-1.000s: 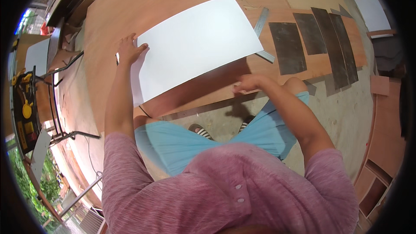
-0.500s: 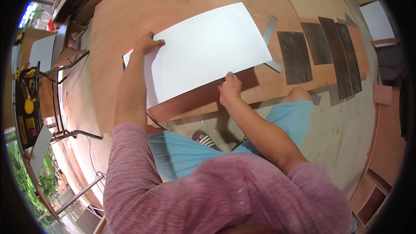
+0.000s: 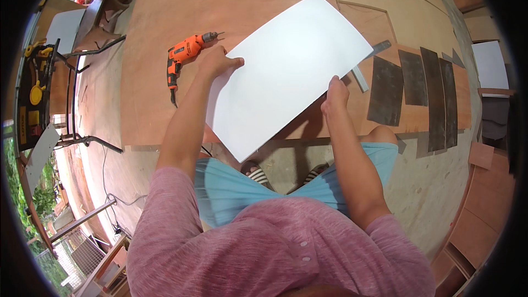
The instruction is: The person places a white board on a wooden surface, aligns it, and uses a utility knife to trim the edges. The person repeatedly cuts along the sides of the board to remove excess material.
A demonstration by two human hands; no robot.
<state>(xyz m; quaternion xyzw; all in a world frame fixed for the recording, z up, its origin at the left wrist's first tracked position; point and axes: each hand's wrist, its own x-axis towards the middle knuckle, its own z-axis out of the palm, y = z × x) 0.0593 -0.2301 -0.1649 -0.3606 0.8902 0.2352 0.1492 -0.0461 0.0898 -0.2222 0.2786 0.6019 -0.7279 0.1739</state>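
White panel (image 3: 291,71) is tilted slightly off the surface (image 3: 148,110), judging by the shadow under its R side; its near corner juts past the front edge, over the floor (image 3: 429,187). L hand (image 3: 219,62) grips the L edge, thumb on the top face, fingers hidden, prob. underneath. R hand (image 3: 336,96) grips the near R edge, thumb up too, fingers out of sight. Opp. edges prob. b/c one hand alone would let a wide, flat pc. tip.

Orange corded drill (image 3: 186,49) lies on its side just L of the panel, bit toward it, prob. parked there to be w/in L reach. Metal square (image 3: 360,78), or similar, is partly covered by the panel's R corner, so its joint can't be seen. Four dark rectangular pcs. (image 3: 385,92) sit farther R, spread roughly side by side, perhaps to keep each easy to pick out.
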